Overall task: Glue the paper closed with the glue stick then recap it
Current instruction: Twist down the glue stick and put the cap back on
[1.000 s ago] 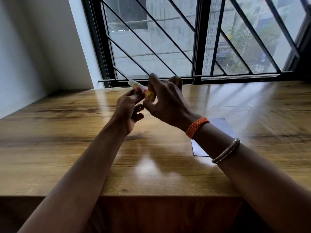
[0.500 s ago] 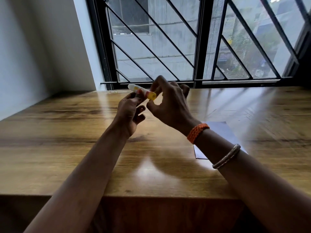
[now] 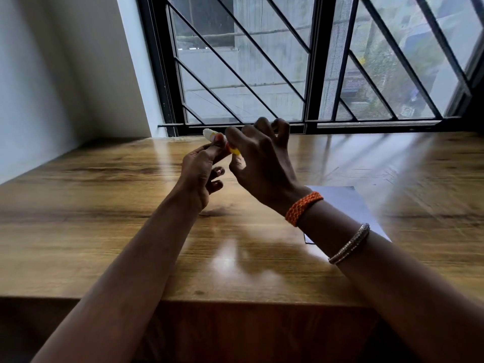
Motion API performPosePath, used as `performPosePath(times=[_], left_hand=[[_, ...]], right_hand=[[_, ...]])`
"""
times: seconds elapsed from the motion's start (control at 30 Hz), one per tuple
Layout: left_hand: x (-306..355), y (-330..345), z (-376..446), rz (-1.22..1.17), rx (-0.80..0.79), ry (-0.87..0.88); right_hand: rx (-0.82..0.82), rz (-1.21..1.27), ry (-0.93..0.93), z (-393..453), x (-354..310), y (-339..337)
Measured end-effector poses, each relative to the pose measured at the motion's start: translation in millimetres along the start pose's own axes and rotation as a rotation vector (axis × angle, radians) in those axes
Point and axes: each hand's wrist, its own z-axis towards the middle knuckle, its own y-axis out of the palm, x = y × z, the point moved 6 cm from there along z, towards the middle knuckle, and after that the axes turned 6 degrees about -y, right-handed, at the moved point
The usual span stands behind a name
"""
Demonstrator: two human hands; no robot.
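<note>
Daylight from a barred window [image 3: 262,61] falls across a glossy wooden worktop [image 3: 104,218], above whose middle both hands are raised. Left hand [image 3: 201,176] pinches the glue stick [image 3: 222,142] between thumb and forefinger around the middle of its barrel, the other fingers curled loosely beneath. The stick's long axis runs slantwise, its whitish end up and toward the far left corner, its yellow end down and to the right. Right hand [image 3: 262,163] meets it at that yellow end: thumb and forefinger close on the tip, while the remaining fingers arch up and spread behind. Whether the yellow piece is the cap or the twist base cannot be told from this view, nor whether the whitish end is bare glue or a cover. The paper [image 3: 348,205], pale and flat, lies on the worktop toward the right edge, partly hidden under the right forearm with its orange band [image 3: 303,208] and metal bangle [image 3: 351,243]. It is well apart from the stick, below and to the right of it, nearer the right arm than the left. My judgement is that the stick is being worked at one end, and whichever hand carries it must travel down and rightward to reach the sheet
</note>
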Motion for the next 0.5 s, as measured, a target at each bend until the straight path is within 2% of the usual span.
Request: performPosePath(times=[0.07, 0.13, 0.27, 0.33, 0.43, 0.5], left_hand=[[1.8, 1.3, 0.0, -0.044, -0.033, 0.009], [3.8, 3.6, -1.1, -0.089, -0.074, 0.026], [7.1, 9.1, -3.8, -0.102, -0.132, 0.079], [7.3, 9.7, -4.3, -0.087, -0.118, 0.08], [4.8, 8.6, -3.1, -0.069, -0.103, 0.052], [1.3, 8.3, -1.4, -0.086, -0.108, 0.009]], right_hand=[[-0.007, 0.0, 0.021, 1.0, 0.1, -0.4], [-0.009, 0.159, 0.179, -0.7, 8.5, 1.4], [-0.095, 0.776, 0.624, -10.0, 25.6, 19.8], [-0.119, 1.001, 0.771, -14.1, 28.7, 27.6], [-0.078, 1.034, 0.827, -13.1, 30.8, 27.3], [-0.045, 0.836, 0.677, -8.0, 26.4, 18.3]])
